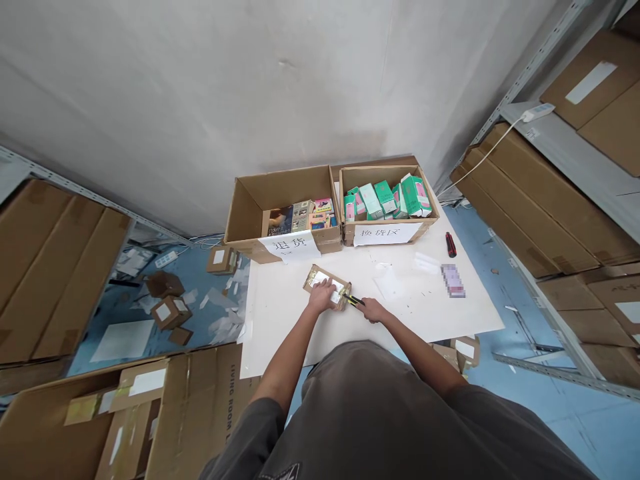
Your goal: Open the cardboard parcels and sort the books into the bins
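A small taped cardboard box (341, 283) with a white label lies at a slant on the white tabletop (280, 300). My left hand (323, 294) is on top of it, its fingers over the label, holding it against the table. Closed round the handle of a black and yellow box cutter (354, 300), my right hand (374, 311) is just right of the box. The cutter's tip meets the box's taped right end; how deep the blade goes I cannot tell.
Behind stand two open cartons: the left carton (257, 250) holds books and small boxes, the right carton (349, 236) green and white boxes. A red and black tool (451, 245) and a blurred phone-shaped item (453, 280) lie right. Shelves flank the table; parcels and scraps litter the left floor.
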{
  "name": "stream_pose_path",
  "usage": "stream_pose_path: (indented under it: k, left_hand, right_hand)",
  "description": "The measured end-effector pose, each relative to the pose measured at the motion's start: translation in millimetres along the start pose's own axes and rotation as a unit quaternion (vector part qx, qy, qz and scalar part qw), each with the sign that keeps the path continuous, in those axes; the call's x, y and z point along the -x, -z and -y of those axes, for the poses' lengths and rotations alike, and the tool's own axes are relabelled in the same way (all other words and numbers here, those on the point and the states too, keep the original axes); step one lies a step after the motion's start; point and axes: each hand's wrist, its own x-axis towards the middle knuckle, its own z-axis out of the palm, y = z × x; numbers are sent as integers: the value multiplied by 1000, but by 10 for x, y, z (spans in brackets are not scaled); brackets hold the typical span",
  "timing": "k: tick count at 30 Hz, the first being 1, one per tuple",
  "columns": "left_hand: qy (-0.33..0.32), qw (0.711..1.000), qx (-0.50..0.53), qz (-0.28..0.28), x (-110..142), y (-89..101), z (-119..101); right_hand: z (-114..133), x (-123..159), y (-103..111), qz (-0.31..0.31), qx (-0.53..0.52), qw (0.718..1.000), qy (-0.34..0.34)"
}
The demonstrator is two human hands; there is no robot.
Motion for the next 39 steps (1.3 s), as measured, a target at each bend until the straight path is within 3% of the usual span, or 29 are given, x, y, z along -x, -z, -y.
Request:
stream_pose_path:
  k: [11,16,24,31,36,39]
  left_hand:
    - [19,1000,8,11,-1,33,-13]
    - [14,1000,0,15,3,44,-10]
    - [5,1000,-10,19,30,63,-18]
    - [29,1000,-3,2,70,-15,-34]
    - [35,999,-3,-2,72,-43,-30]
    - [37,999,1,2,57,-28,-35]
  right_hand:
    - [-14,76,-103,33,-111,993,-6]
    - [6,96,-113,34,-108,994,5]
    - [38,89,-148,12,-88,996,16]
    - [-81,264,-334,-36,-128,991,11]
    - [-120,285,-272,-65,-163,984,12]
    - [-77,216,-239,-42,-141,989,17]
